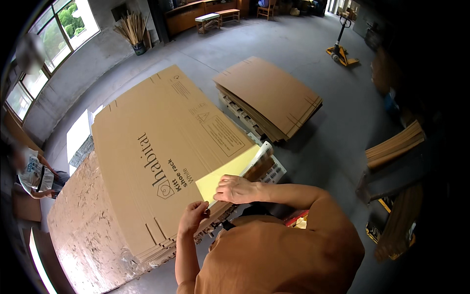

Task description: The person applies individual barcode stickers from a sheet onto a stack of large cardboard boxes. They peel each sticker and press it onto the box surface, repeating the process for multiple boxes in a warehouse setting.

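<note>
A stack of flat printed cardboard boxes lies in front of me, black lettering and line drawings on its top sheet. Across its near right edge lies a pale yellow sheet, with a curled white printed edge at its far right end. My left hand pinches the near left corner of this sheet. Close beside it, my right hand is closed over the sheet's near edge with bent fingers. Its fingertips are partly hidden, and I cannot tell whether something thin is peeling between the hands.
A second cardboard stack sits on a pallet beyond, to the right. A worn brown board lies left, near another person. Further off are a yellow pallet jack and a bucket of wooden strips. Cardboard pieces are at right.
</note>
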Tool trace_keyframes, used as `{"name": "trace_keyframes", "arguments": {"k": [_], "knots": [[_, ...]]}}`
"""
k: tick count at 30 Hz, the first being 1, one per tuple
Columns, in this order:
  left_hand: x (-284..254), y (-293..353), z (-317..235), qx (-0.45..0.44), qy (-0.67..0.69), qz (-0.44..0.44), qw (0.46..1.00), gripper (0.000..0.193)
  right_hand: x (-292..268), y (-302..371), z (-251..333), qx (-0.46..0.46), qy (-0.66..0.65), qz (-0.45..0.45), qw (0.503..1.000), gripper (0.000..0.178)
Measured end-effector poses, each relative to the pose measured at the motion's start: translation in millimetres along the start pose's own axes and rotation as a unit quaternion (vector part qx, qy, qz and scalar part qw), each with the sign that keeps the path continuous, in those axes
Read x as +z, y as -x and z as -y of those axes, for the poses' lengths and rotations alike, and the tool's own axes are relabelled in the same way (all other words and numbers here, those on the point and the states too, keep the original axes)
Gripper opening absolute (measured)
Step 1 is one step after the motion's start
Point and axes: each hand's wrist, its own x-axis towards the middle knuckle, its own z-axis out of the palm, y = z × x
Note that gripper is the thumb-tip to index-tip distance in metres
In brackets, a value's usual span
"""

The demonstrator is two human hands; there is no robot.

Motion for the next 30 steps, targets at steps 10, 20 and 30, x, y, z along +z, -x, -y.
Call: {"name": "trace_keyframes", "arguments": {"k": [10,20,30], "knots": [[62.6,19.3,-20.0,0.156,-0.022,0.009,0.987,0.037,-66.7,36.0,-7.4,0.279,-0.417,0.171,0.848,0.021],[64.4,-13.4,-1.3,0.153,0.053,-0.189,0.969,0.035,-13.6,8.8,-8.3,0.138,-0.133,-0.134,0.972,0.023],[62.5,-28.0,6.8,0.183,0.005,-0.341,0.922,0.034,16.2,-9.3,-5.8,0.076,-0.005,-0.257,0.963,0.022]]}}
